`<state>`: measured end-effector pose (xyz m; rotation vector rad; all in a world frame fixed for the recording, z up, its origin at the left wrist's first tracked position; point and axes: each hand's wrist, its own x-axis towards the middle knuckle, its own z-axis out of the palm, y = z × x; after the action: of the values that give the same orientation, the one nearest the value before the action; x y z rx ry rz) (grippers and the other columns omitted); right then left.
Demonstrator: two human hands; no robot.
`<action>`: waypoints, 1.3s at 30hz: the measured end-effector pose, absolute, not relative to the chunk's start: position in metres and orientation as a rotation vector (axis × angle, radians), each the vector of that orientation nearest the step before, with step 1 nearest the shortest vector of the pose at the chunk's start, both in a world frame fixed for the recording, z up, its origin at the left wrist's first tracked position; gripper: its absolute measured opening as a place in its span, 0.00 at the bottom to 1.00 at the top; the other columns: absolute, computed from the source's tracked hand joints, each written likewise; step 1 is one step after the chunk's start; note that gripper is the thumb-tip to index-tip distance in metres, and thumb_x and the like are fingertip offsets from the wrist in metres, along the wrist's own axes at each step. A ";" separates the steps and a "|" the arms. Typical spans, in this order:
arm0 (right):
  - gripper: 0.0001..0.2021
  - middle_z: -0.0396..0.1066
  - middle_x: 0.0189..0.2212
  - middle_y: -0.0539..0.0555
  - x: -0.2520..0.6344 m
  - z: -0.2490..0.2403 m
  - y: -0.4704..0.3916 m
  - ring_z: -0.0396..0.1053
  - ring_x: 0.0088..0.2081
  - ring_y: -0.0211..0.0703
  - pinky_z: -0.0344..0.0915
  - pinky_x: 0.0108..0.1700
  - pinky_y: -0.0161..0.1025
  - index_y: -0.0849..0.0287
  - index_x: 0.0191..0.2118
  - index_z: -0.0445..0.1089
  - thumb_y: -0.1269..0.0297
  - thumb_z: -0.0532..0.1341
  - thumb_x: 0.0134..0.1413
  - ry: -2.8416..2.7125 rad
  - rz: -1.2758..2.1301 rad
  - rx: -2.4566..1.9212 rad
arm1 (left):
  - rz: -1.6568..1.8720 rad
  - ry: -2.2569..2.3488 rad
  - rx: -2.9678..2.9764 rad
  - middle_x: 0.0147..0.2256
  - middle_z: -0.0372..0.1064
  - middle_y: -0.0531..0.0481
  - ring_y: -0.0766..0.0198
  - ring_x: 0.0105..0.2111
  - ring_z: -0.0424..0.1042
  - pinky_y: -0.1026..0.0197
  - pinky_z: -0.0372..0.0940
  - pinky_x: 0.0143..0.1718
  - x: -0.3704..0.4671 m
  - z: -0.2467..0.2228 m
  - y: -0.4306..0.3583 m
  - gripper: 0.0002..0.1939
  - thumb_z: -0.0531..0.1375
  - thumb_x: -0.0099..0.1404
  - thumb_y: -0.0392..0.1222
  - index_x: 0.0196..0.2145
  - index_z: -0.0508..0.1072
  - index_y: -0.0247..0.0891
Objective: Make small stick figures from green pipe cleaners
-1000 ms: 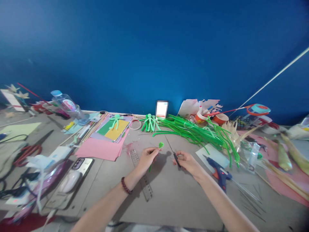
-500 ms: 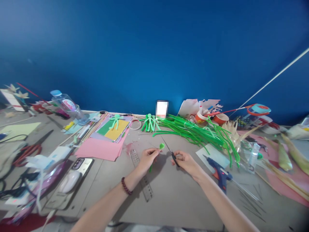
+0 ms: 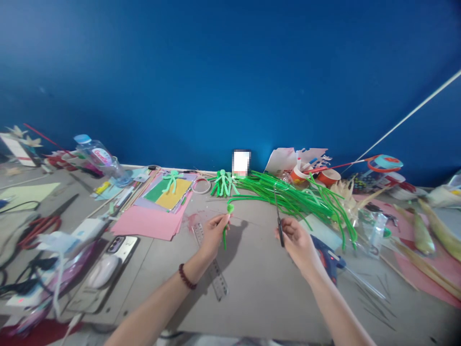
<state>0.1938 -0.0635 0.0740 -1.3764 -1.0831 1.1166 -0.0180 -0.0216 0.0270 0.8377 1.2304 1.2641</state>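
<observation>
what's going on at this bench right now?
A person is working with both hands over a grey table. The left hand pinches a green fuzzy stem with a rounded head; the right hand holds a slim dark-handled tool, apart from the stem. Beyond them lies a bunch of green pipe cleaners. A ruler lies near the left hand, a partly hidden glue gun near the right.

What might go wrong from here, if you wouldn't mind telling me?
The right hand holds a thin tool whose tip shows against the green stems; it might snag them, though I cannot tell whether they touch.
The right forearm overlaps the glue gun in view, so it might bump it.
The left hand pinches the green piece just below its round top; a hard squeeze might bend it.
</observation>
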 end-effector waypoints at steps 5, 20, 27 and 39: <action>0.27 0.62 0.24 0.47 0.151 0.069 -0.110 0.54 0.18 0.28 0.54 0.18 0.29 0.59 0.34 0.64 0.38 0.62 0.42 -0.978 1.647 -1.204 | 1.407 1.258 0.759 0.23 0.69 0.50 0.70 0.21 0.62 0.66 0.56 0.23 -0.019 0.026 -0.018 0.20 0.68 0.44 0.55 0.26 0.78 0.34; 0.28 0.61 0.19 0.45 0.107 0.022 -0.102 0.54 0.17 0.29 0.50 0.18 0.29 0.58 0.29 0.61 0.34 0.59 0.42 -0.828 1.686 -1.298 | 1.426 1.260 0.815 0.19 0.62 0.55 0.70 0.19 0.59 0.66 0.53 0.22 -0.011 0.035 -0.026 0.21 0.65 0.48 0.59 0.26 0.76 0.35; 0.26 0.61 0.21 0.46 0.106 0.018 -0.103 0.54 0.18 0.28 0.47 0.17 0.28 0.59 0.28 0.62 0.36 0.59 0.44 -0.825 1.657 -1.359 | 1.345 1.201 0.725 0.19 0.61 0.56 0.72 0.18 0.57 0.67 0.53 0.21 0.000 0.030 -0.032 0.22 0.67 0.45 0.59 0.26 0.75 0.35; 0.26 0.58 0.14 0.43 0.107 0.016 -0.100 0.51 0.13 0.28 0.45 0.15 0.29 0.58 0.26 0.61 0.36 0.60 0.43 -0.815 1.662 -1.371 | 1.341 1.167 0.659 0.17 0.60 0.58 0.73 0.18 0.57 0.68 0.51 0.20 -0.002 0.026 -0.034 0.20 0.69 0.44 0.55 0.25 0.75 0.35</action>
<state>0.1069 -0.1003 0.0160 -1.3705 -0.8147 1.6617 -0.0018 -0.0339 0.0258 0.6594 1.1669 1.3406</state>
